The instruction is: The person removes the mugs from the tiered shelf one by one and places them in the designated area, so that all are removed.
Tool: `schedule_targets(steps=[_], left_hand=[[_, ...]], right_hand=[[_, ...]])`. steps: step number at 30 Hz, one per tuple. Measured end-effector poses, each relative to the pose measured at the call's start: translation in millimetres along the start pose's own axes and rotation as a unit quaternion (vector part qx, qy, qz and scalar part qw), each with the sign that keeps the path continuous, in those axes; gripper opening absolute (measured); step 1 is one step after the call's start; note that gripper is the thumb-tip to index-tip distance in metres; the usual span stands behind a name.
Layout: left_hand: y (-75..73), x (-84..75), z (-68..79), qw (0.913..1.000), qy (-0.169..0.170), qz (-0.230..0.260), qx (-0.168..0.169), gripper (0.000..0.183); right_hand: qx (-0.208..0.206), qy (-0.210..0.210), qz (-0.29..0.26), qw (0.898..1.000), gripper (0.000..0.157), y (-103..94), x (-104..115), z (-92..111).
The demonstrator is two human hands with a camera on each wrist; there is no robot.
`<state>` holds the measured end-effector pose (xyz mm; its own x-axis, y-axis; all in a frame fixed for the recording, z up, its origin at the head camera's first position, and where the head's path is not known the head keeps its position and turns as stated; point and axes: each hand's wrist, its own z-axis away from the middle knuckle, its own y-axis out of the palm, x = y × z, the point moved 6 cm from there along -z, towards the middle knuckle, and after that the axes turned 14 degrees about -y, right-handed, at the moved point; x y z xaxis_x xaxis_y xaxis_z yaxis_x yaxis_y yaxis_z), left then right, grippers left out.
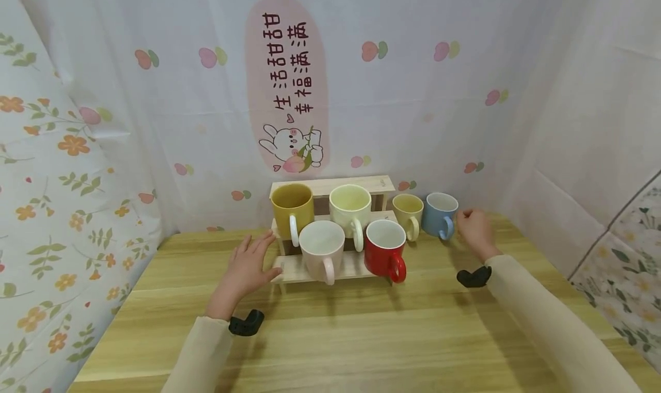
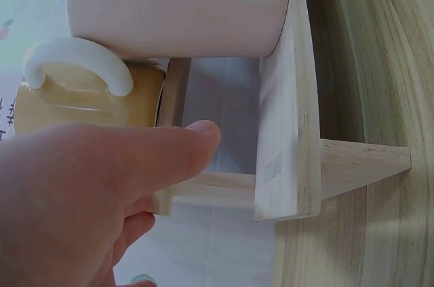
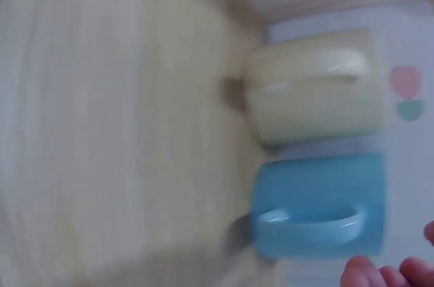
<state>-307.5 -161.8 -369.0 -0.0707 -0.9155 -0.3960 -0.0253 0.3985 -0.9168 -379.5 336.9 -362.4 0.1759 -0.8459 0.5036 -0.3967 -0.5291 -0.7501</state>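
Nearest of all, two cream sleeves (image 1: pixel 547 318) are spreading across the wood-grain table (image 1: pixel 361 347) in front of the wooden rack (image 1: pixel 354 264), each wrist carrying a black device (image 1: pixel 247 323). Off the rack's left end, the left hand (image 1: pixel 249 268) is holding its fingers wide, thumb apart, right beside the wood; whether a fingertip is touching it, I cannot tell.

On the rack's front tier, a pale pink mug (image 1: pixel 314 258) is sitting left of a red mug (image 1: pixel 379 258), the pair partly blocking the step behind. Out beyond the rack's right end, the right hand (image 1: pixel 477 232) is keeping its fingers loosely bent, a gap showing between thumb and fingertips, just beside the blue mug (image 1: pixel 436 220); contact is staying unclear. That mug is standing on the table to the rack's right, and a small yellow mug (image 1: pixel 405 215) is filling the space between the two.

Up on the rack's middle tier, a mustard mug (image 1: pixel 296 209) and a pale yellow-green mug (image 1: pixel 346 215) are standing side by side, handles facing front. Farthest off, behind the rack, a white curtain (image 1: pixel 413 106) is hanging, showing a cartoon rabbit (image 1: pixel 291 143) beneath dark lettering.
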Motion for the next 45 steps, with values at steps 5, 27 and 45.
schedule_targets(steps=[5, 27, 45], left_hand=[[0.8, -1.6, -0.9, 1.0000, 0.004, 0.001, -0.003, 0.073], [0.6, -3.3, 1.9, 0.9999, 0.001, -0.011, -0.001, 0.072], [3.1, -1.0, 0.0, 1.0000, -0.001, 0.004, 0.001, 0.072]], right_hand=[[0.009, -0.022, 0.021, 0.999, 0.033, -17.9, 17, -1], [0.076, -0.080, 0.030, 0.993, 0.041, -37.1, 91, 2], [0.077, -0.147, 0.023, 0.986, 0.027, -22.0, 146, 10]])
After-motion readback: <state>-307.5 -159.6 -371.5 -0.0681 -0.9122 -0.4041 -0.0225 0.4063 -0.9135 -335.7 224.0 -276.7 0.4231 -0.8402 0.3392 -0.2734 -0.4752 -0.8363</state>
